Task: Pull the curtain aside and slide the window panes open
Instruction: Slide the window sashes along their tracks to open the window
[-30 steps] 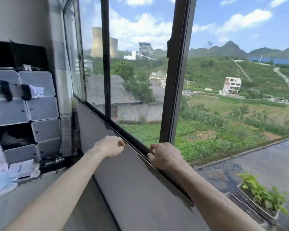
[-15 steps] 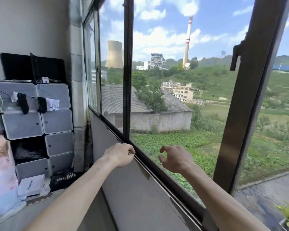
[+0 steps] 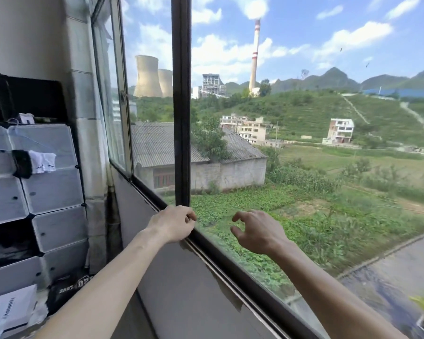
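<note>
Since half-second ago, right hand [image 3: 257, 232] lifted off sill, fingers spread, empty; left hand [image 3: 174, 225] curled at foot of upright pane stile [image 3: 181, 106], nearer, stile directly above

Both forearms are bare from the bottom edge of the view up to the wrist, with no sleeve covering them. The left hand [image 3: 173, 223] and right hand [image 3: 258, 232] are bare too, their slender fingers [image 3: 239, 216] uncovered.
</note>
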### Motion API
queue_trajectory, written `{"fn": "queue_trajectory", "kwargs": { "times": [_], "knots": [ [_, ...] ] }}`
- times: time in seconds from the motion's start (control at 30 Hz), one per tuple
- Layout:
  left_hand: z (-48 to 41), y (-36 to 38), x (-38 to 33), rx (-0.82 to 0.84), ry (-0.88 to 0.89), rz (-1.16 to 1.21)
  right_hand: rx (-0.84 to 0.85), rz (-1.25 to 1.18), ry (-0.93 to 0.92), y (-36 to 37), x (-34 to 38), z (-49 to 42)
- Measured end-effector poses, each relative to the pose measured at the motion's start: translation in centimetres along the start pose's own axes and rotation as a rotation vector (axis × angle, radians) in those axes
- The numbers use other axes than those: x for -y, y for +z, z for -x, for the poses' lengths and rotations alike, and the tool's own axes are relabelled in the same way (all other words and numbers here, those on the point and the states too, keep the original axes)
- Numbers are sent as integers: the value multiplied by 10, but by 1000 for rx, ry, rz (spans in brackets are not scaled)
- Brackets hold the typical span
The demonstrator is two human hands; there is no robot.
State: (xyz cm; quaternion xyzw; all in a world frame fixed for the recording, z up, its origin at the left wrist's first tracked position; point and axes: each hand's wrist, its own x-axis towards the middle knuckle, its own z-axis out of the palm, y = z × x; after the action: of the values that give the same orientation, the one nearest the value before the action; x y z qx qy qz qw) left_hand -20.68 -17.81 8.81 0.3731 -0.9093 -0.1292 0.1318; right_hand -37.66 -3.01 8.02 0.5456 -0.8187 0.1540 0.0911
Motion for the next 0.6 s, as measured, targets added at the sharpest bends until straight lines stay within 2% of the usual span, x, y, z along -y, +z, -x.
{"fn": "queue_trajectory", "kwargs": {
  "times": [0.13, 0.33, 0.6],
  "knots": [
    [-44, 3, 12, 53, 118, -14, -57, -37, 67, 1, 4, -19],
    [-91, 8, 2, 157, 457, -63, -194, -30, 315, -5, 9, -11],
    [-91, -20, -81, 222, 907, 109, -317, 172, 652, -55, 9, 58]
  ]
}}
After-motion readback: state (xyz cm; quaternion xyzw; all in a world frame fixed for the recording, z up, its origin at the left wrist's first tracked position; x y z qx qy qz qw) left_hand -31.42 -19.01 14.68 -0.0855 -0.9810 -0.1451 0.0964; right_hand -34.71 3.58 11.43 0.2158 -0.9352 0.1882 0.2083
